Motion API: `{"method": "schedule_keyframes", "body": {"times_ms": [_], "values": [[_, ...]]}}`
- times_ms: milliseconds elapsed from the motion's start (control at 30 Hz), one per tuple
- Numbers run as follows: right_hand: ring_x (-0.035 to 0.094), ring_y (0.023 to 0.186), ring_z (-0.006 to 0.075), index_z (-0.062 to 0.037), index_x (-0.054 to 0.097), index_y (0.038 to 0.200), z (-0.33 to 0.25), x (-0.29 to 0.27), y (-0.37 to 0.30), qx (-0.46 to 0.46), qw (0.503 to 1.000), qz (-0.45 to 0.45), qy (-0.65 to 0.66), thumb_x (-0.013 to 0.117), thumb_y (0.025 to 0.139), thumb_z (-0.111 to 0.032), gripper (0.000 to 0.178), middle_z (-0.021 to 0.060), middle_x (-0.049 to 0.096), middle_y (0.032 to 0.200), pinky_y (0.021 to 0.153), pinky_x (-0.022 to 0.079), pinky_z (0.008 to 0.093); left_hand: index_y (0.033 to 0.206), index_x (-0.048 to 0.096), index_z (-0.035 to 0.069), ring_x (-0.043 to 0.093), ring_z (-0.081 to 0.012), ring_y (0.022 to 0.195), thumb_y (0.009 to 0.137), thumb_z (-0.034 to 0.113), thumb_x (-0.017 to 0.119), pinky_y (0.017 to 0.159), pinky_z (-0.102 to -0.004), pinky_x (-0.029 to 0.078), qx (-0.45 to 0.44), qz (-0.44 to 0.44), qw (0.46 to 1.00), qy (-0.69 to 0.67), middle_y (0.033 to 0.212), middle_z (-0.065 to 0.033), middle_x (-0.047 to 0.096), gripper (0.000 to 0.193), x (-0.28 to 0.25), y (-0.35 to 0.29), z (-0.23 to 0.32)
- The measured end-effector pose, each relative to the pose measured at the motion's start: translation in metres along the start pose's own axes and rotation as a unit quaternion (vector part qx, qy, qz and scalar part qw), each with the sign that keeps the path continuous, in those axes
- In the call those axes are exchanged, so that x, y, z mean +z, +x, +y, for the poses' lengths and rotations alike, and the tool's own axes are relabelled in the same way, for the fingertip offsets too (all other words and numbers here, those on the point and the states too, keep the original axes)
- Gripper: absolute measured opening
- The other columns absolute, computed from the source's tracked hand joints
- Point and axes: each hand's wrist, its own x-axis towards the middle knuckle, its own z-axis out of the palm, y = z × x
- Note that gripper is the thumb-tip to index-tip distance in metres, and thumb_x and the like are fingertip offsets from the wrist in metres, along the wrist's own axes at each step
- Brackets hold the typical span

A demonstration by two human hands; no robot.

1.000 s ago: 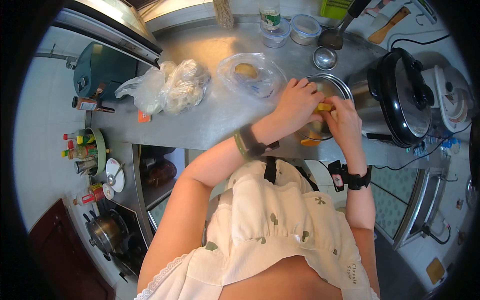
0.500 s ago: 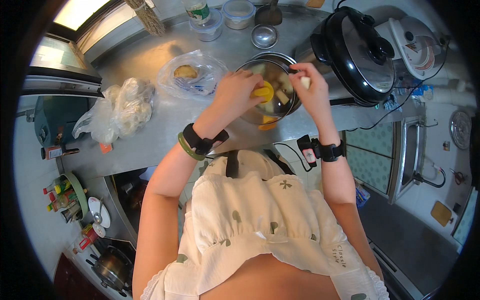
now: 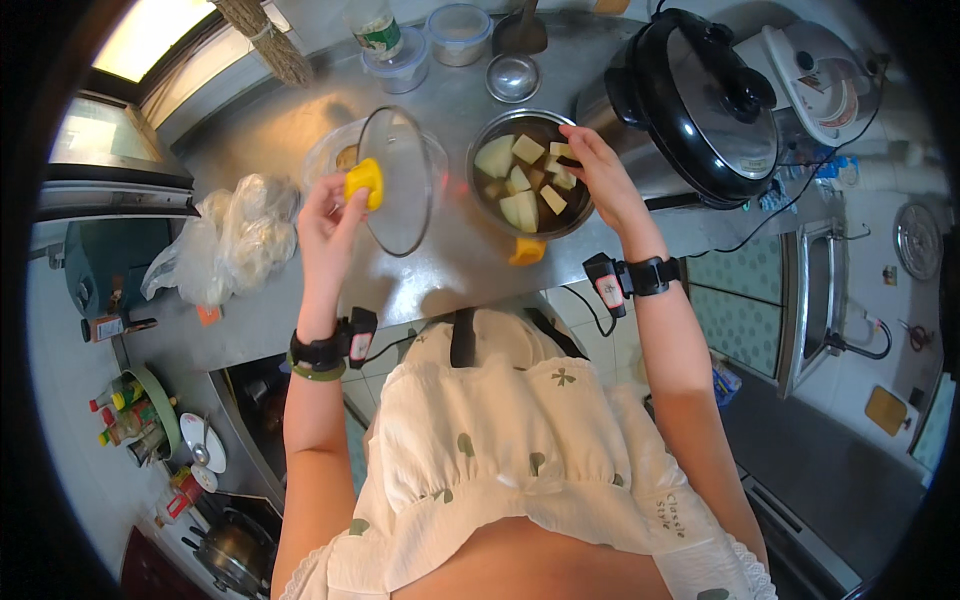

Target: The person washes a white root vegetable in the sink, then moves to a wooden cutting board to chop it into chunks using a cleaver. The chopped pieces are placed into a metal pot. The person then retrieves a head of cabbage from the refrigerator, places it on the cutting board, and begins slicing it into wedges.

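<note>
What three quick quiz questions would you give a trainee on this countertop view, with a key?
1. True or false: the glass lid sits on the pot.
2. Which hand holds the lid by its yellow knob? A. left hand B. right hand
3. Fill in: the right hand rests at the pot's ____.

Key:
1. False. The lid is lifted off to the pot's left, tilted, and the pale cut chunks inside lie uncovered.
2. A.
3. Rim, on the side toward the black cooker, fingers over the chunks.
</note>
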Motion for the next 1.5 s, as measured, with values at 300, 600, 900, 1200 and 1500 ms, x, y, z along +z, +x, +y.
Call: {"method": "schedule_keyframes", "body": {"times_ms": [300,600,900,1200,1500], "values": [[0.052,0.109,0.0131,-0.0035,0.054,0.119,-0.009,-0.013,-0.043,-0.058,0.997,0.032,-0.047,0.046,0.098,-0.020,0.028,0.0047,0.057,0.116,0.094,0.042,0.0283,0.111,0.051,0.003,0.058,-0.0099,0.083,0.095,0.010,0.050,0.078,-0.0252,0.048,-0.132,0.016,0.953,-0.273,0.096,-0.0037,0.059,0.018,-0.029,-0.006,-0.009],[0.058,0.098,0.0116,-0.0011,0.059,0.107,-0.027,-0.033,-0.129,-0.125,0.946,0.227,-0.193,0.055,0.092,-0.009,0.018,0.0051,0.063,0.103,0.086,0.045,0.0272,0.140,0.035,0.006,0.048,-0.0229,0.120,0.094,0.015,0.055,0.102,-0.0409,0.040,-0.150,0.007,0.933,-0.328,0.132,-0.0078,0.048,0.051,-0.033,0.000,-0.051],[0.064,0.093,0.0165,-0.0007,0.061,0.105,-0.023,-0.148,-0.178,-0.126,0.902,0.361,-0.199,0.057,0.089,-0.008,0.018,0.0091,0.067,0.097,0.080,0.050,0.0292,0.128,0.047,0.003,0.053,-0.0180,0.111,0.094,0.020,0.054,0.095,-0.0347,0.045,-0.147,-0.007,0.911,-0.386,0.124,-0.0078,0.054,0.039,-0.010,0.008,-0.030],[0.064,0.086,0.0178,-0.0001,0.059,0.104,-0.023,-0.313,-0.100,-0.194,0.891,0.372,-0.174,0.060,0.086,-0.011,0.021,0.0108,0.067,0.092,0.076,0.051,0.0308,0.123,0.049,-0.004,0.056,-0.0200,0.110,0.093,0.018,0.053,0.096,-0.0321,0.047,-0.069,0.023,0.901,-0.427,0.120,-0.0122,0.057,0.037,0.008,-0.021,-0.033],[0.064,0.090,0.0357,-0.0009,0.053,0.115,-0.053,-0.453,0.085,-0.207,0.898,0.360,-0.147,0.065,0.079,-0.019,0.043,0.0183,0.066,0.094,0.082,0.049,0.0399,0.109,0.055,-0.003,0.060,-0.0170,0.088,0.093,0.013,0.053,0.077,-0.0288,0.054,0.002,0.117,0.893,-0.435,0.103,-0.0102,0.062,0.023,0.075,-0.096,-0.003]]}}
